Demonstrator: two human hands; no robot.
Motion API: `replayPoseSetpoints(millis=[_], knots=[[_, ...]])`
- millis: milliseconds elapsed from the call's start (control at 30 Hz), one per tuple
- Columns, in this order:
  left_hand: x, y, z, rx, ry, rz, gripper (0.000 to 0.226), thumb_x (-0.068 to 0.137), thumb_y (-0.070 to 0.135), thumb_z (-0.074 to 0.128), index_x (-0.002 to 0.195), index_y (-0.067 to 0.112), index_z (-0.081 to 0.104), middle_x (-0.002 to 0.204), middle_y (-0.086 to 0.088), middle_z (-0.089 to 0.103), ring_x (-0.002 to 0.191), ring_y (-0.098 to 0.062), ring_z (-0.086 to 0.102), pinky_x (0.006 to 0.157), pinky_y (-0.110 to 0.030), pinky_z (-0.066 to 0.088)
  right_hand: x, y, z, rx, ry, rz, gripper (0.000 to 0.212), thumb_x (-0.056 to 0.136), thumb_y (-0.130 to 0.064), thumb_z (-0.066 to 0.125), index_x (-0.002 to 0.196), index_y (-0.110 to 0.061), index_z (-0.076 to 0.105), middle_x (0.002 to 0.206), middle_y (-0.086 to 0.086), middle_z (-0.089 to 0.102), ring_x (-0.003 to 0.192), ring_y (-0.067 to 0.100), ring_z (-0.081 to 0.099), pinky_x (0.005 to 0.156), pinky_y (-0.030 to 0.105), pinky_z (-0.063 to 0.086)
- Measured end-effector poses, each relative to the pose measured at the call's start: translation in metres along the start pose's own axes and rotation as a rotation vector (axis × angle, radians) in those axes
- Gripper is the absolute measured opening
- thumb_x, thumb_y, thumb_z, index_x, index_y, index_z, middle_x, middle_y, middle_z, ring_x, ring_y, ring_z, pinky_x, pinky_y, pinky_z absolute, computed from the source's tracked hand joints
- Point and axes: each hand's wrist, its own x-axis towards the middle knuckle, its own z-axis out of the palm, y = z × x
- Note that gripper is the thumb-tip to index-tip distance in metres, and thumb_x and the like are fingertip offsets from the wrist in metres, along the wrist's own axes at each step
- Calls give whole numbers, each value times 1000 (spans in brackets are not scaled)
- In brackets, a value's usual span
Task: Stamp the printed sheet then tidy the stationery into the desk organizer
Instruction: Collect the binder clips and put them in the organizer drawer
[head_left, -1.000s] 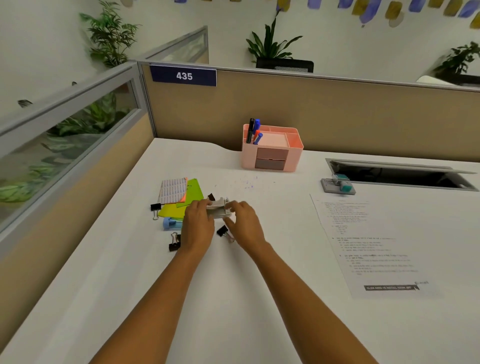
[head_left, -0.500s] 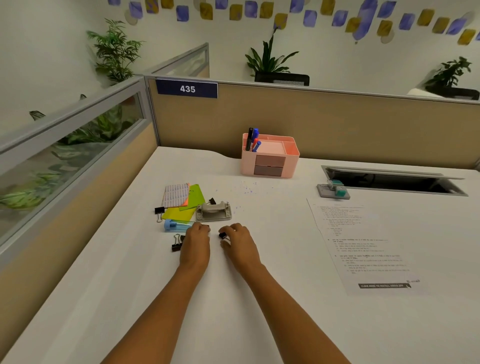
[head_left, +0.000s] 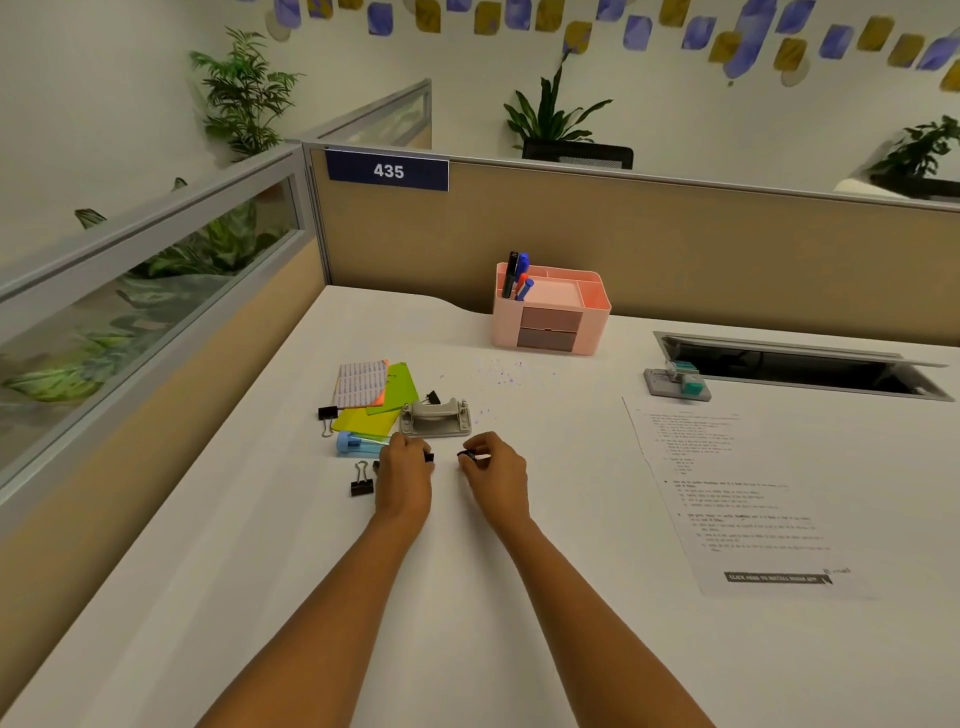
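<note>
My left hand (head_left: 404, 473) is curled over a small black binder clip (head_left: 428, 457) on the white desk. My right hand (head_left: 493, 467) pinches another black binder clip (head_left: 466, 454) between thumb and fingers. Just beyond both hands sits a grey hole punch (head_left: 436, 417). Left of it lie green and yellow sticky notes (head_left: 384, 402), a label pad (head_left: 361, 383), a blue tube (head_left: 358, 444) and more binder clips (head_left: 361, 480). The pink desk organizer (head_left: 550, 312) with pens stands at the back. The printed sheet (head_left: 727, 493) lies to the right, with the stamp (head_left: 678, 383) beyond it.
Beige partition walls close the desk at the back and left. A cable slot (head_left: 795, 364) opens in the desk at the back right. Small blue ink specks (head_left: 504, 376) dot the surface in front of the organizer.
Both hands let go of the hole punch, which now rests on the desk, and drew back toward me. Each hand has closed on a binder clip, and the two have moved slightly apart.
</note>
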Motion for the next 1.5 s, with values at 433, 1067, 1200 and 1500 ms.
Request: replayPoseSetpoints(millis=[433,1067,1200,1500], knots=[[15,11,-21,-894,-2,-472,36,85,-2,60,120,1,59,117,-16,64,87,-23,61,80,-27,48,1,-32,4,252,45,-52,20,87,-11,62,106,-6,62,106,7,69,88,11,62,76,13,48],[40,4,-62,-1768,-174,-954,29,97,4,39,70,2,48,77,-13,47,62,-19,44,34,-24,49,11,-28,25,-269,-212,-253,29,89,-3,53,117,-3,63,120,17,62,112,30,56,91,31,43],[44,8,-64,-1707,-165,-906,27,97,6,42,71,3,48,75,-13,48,61,-18,45,35,-22,49,12,-18,33,-402,-309,-299,29,86,-12,62,113,-3,66,113,18,59,109,31,53,86,34,44],[54,11,-53,-1644,-181,-911,26,97,11,43,73,6,51,75,-13,48,64,-18,49,60,-27,48,23,-15,38,-507,-336,-227,22,91,-9,53,109,3,57,116,23,57,110,35,50,86,38,40]])
